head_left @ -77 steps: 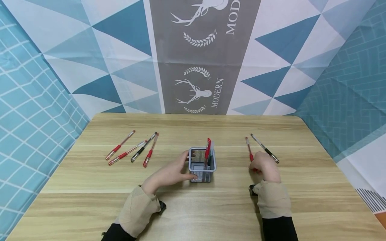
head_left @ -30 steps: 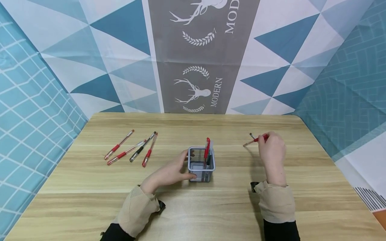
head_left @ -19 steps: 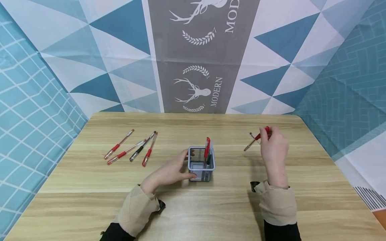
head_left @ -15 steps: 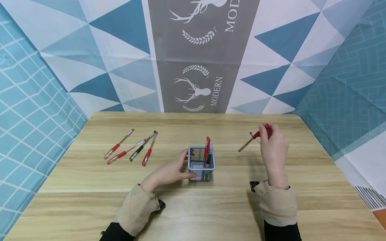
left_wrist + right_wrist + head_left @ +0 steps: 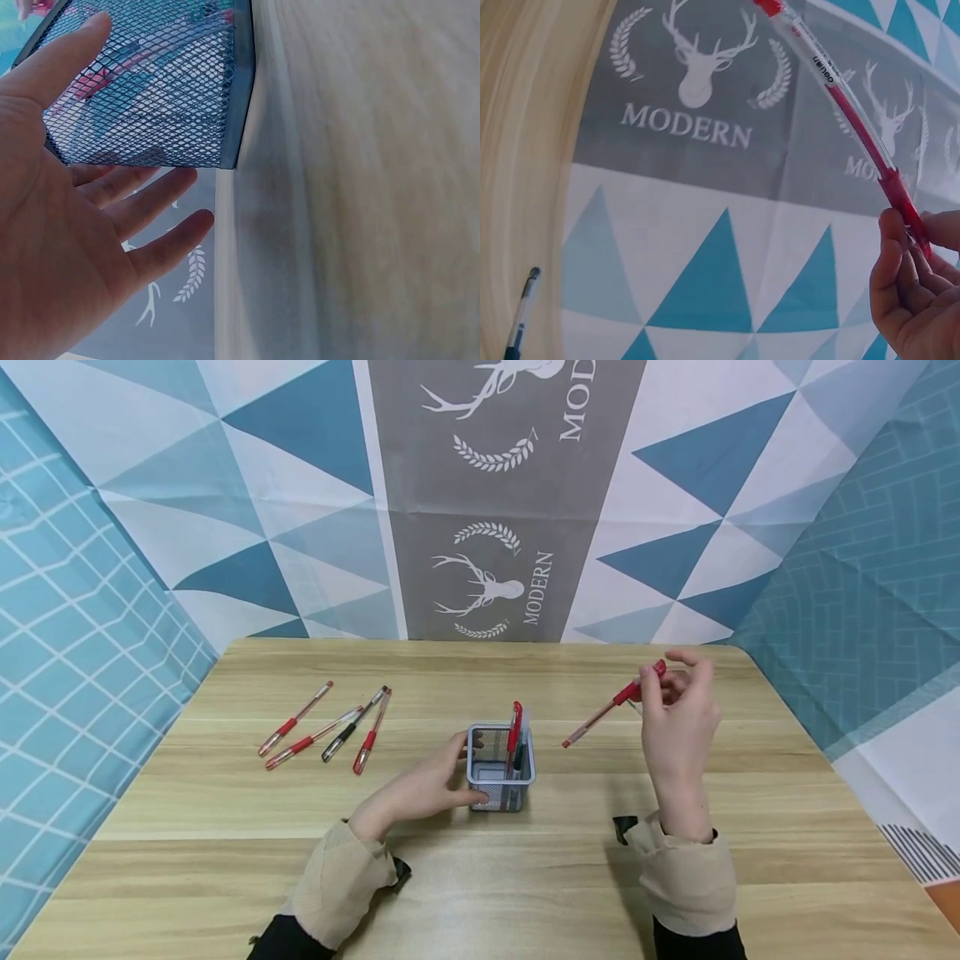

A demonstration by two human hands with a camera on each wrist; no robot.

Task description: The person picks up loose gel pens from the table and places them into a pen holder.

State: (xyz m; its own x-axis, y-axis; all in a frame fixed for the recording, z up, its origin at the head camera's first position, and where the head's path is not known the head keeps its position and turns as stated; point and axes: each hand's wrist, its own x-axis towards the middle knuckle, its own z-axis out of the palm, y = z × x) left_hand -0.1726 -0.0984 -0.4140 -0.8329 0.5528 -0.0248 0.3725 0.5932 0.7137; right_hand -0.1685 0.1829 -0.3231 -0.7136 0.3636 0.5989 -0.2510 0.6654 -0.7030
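My left hand holds the mesh pen holder by its left side, thumb at the front and fingers reaching round behind. A red pen and a darker pen stand inside it. Off to the right, my right hand pinches a red gel pen near its red grip, above the table. That pen slants, its clear end pointing down-left toward the holder. In the right wrist view, thumb and fingers close on the gel pen's red part. A black pen lies on the table, mostly hidden behind the right hand in the head view.
Several pens lie on the left of the wooden table: a red pen apart, and a black pen among other red ones. A patterned cloth hangs behind the table's back edge.
My right hand has lifted the red pen off the table and turned it so its clear end points down-left, toward the holder. The left hand and the pen holder have stayed in place.
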